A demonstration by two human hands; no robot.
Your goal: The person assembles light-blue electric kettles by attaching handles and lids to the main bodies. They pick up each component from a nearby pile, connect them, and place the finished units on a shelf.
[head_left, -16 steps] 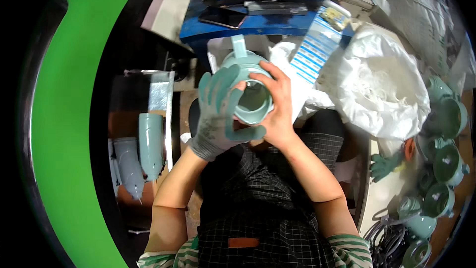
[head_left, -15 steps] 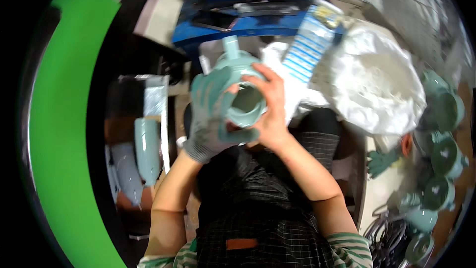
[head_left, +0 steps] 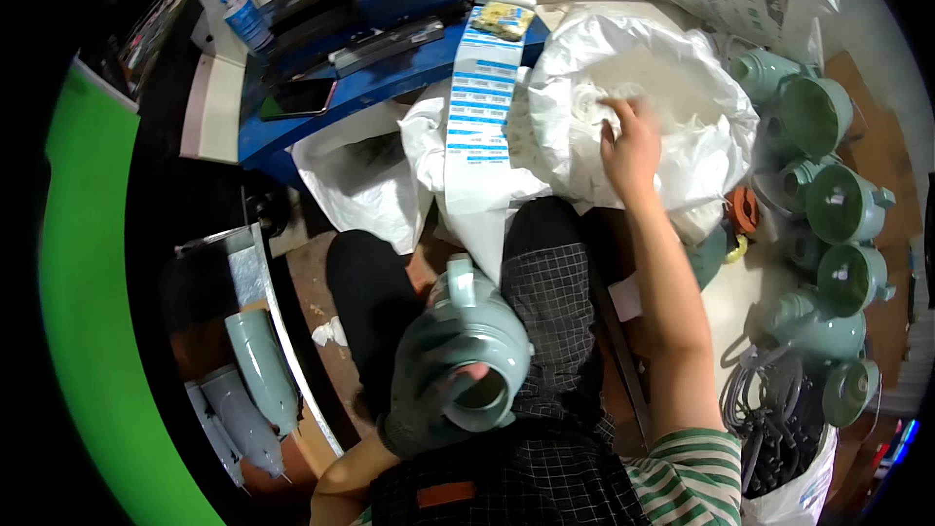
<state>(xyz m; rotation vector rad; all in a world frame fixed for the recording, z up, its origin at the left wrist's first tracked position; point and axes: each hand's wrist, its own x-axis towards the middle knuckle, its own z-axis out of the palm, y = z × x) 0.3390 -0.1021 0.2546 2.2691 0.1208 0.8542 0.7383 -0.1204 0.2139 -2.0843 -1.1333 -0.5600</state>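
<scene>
A pale green plastic shell (head_left: 467, 317) with a handle and a round opening rests in my lap, its opening tilted up toward me. My left hand (head_left: 429, 404), in a grey glove with a bare fingertip, grips it at the opening's rim; part of the hand is in shadow. My bare right hand (head_left: 635, 151) reaches over a white sack (head_left: 716, 161), thumb and forefinger apart, and seems to hold nothing. Thin white plastic rings (head_left: 587, 105) lie in the sack by its fingertips. The other fingers are blurred.
Several green shells (head_left: 840, 203) line the right side, above bundled grey cables (head_left: 765, 394). A label sheet (head_left: 481, 102) hangs off the blue bench (head_left: 365, 83), where a phone (head_left: 298, 98) lies. More shells (head_left: 261, 370) sit in a box at left.
My right hand has let go of the shell and moved right to the white sack. My left hand has brought the shell down into my lap. The view has shifted right.
</scene>
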